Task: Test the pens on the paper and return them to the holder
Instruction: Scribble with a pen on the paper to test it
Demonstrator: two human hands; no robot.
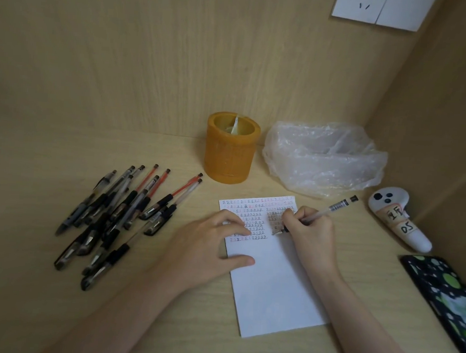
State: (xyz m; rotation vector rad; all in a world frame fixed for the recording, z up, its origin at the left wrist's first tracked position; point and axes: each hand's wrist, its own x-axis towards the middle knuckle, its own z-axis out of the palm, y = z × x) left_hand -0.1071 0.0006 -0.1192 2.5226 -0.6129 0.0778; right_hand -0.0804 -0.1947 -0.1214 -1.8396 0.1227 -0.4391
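A white sheet of paper (271, 286) lies on the desk, its upper part filled with rows of small black and red marks. My right hand (310, 234) grips a clear-barrelled pen (331, 209) in a writing hold, its tip on the paper among the marks. My left hand (208, 243) rests flat on the paper's left edge, fingers spread, holding it down. A pile of several capped black and red pens (121, 215) lies to the left. The orange cylindrical holder (230, 154) stands behind the paper with only a white scrap inside.
A crumpled clear plastic bag (324, 158) sits right of the holder. A white controller with labels (397, 218) lies at the right, and a dark patterned phone (444, 296) near the right edge. Wooden walls close off the back and right.
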